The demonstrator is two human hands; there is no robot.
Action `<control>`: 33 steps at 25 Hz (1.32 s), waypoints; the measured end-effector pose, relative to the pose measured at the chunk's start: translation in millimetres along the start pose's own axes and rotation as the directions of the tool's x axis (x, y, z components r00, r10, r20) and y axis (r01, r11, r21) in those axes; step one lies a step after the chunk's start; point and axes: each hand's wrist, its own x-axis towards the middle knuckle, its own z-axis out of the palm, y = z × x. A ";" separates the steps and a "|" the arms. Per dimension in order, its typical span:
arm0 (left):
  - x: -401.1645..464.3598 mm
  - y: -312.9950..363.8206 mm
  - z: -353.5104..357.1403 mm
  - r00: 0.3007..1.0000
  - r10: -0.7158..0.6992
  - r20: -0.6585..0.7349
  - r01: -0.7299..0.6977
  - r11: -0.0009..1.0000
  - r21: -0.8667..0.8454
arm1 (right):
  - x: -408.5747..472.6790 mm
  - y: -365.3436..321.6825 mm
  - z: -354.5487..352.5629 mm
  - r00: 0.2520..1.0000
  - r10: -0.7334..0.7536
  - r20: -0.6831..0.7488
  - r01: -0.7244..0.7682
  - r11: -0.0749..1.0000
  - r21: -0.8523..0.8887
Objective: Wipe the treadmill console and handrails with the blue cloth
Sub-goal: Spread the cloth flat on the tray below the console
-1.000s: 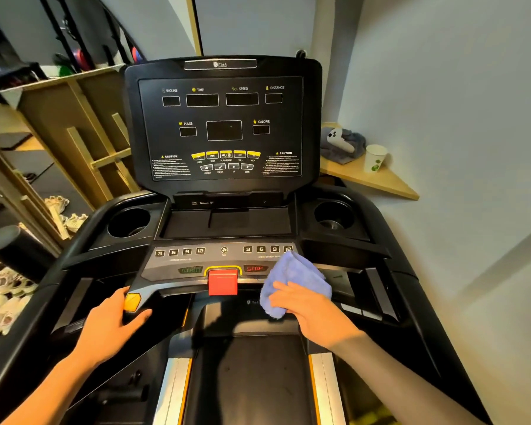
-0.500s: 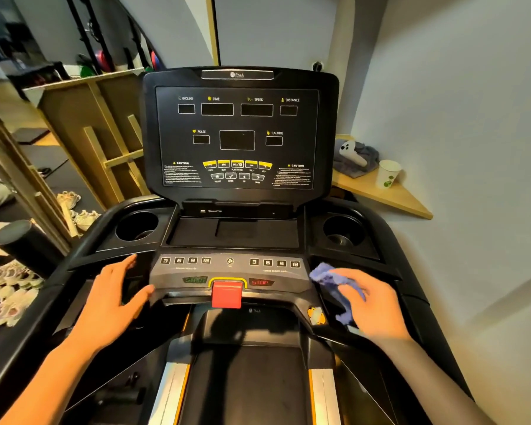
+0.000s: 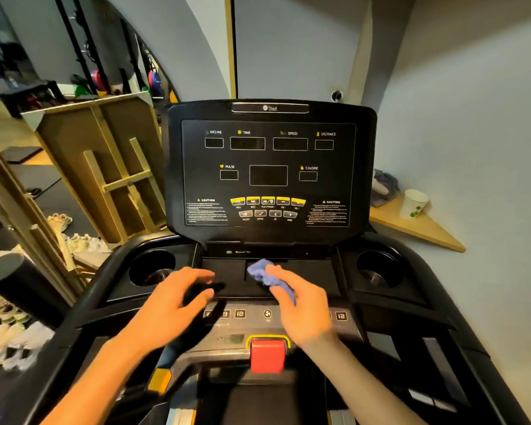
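Right hand point(image 3: 304, 311) had the blue cloth point(image 3: 265, 276) bunched in its grip on the tray below the console point(image 3: 269, 167) (left hand point(image 3: 169, 305) hovered beside it, fingers spread).

warm indoor light; wide-angle bending at edges, motion blur throughout.

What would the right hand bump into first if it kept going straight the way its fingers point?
Probably the upright display panel. The right hand, holding the blue cloth, points forward over the flat tray; the panel's lower edge rises just beyond. Depth is hard to judge.
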 end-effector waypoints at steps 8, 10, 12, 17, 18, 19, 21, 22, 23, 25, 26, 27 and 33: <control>34.6 -24.9 26.0 0.974 0.088 0.209 -0.087 0.996 -0.015 | -12.9 4.8 36.3 0.988 0.020 0.154 0.016 0.974 -0.226; 40.6 -27.8 28.1 0.974 0.088 0.207 -0.099 0.994 0.040 | 7.3 6.3 13.2 0.997 -0.073 0.020 0.076 0.953 -0.293; 46.5 -31.6 29.1 0.974 0.094 0.208 -0.117 0.988 0.101 | 36.6 7.2 -9.6 0.994 -0.110 0.019 0.108 0.904 -0.414; 51.2 -31.4 33.0 0.962 0.081 0.259 -0.114 0.987 0.114 | 81.5 22.9 -25.5 0.927 0.152 0.342 0.028 0.883 -0.468; 50.9 -31.0 33.8 0.962 0.076 0.261 -0.109 0.988 0.112 | 82.0 27.3 -24.4 0.902 0.190 0.387 0.020 0.879 -0.477; 50.7 -31.1 34.4 0.963 0.072 0.261 -0.103 0.989 0.108 | 81.7 31.3 -23.4 0.884 0.205 0.420 0.030 0.871 -0.490; 50.0 -30.9 36.7 0.965 0.072 0.254 -0.092 0.993 0.070 | 80.3 38.0 -23.0 0.873 0.199 0.446 0.069 0.854 -0.516; 49.2 -30.0 38.1 0.967 0.069 0.244 -0.081 0.996 0.041 | 79.2 40.0 -22.9 0.872 0.196 0.449 0.076 0.851 -0.520; 48.2 -28.3 39.3 0.972 0.062 0.228 -0.068 0.998 0.017 | 78.0 41.3 -23.0 0.872 0.196 0.449 0.075 0.853 -0.517; 46.8 -23.4 40.3 0.981 0.043 0.187 -0.041 0.999 -0.019 | 76.3 44.0 -23.3 0.875 0.196 0.442 0.063 0.861 -0.505; 47.4 -19.3 39.6 0.984 0.029 0.174 -0.021 0.999 -0.049 | 75.9 45.6 -24.9 0.876 0.201 0.438 0.046 0.870 -0.491; 48.7 -15.0 37.9 0.985 0.020 0.169 -0.004 0.996 -0.090 | 76.2 46.5 -27.5 0.878 0.213 0.428 0.015 0.882 -0.470; 73.8 -5.4 25.1 0.998 -0.011 0.059 0.025 0.970 -0.242 | 96.1 39.5 -46.2 0.924 0.219 0.314 -0.131 0.952 -0.276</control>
